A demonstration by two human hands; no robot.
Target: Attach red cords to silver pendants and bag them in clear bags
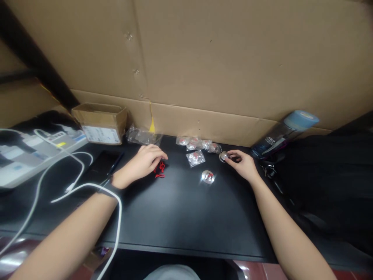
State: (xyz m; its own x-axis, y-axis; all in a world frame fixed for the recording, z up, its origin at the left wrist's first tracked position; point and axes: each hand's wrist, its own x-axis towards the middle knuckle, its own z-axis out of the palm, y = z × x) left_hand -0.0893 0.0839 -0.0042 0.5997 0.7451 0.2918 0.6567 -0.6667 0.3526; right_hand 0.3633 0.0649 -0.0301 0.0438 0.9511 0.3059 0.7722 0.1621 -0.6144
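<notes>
My left hand rests on the black table, fingers curled over a small red cord. My right hand pinches a small round silver piece at its fingertips. A second shiny round piece lies on the table between the hands. Several small clear bags with red contents lie just beyond it, near the cardboard wall.
A cardboard wall backs the table. A small cardboard box and an empty clear bag sit at the back left. White cables and a power strip lie left. A blue-capped bottle lies right, next to dark fabric.
</notes>
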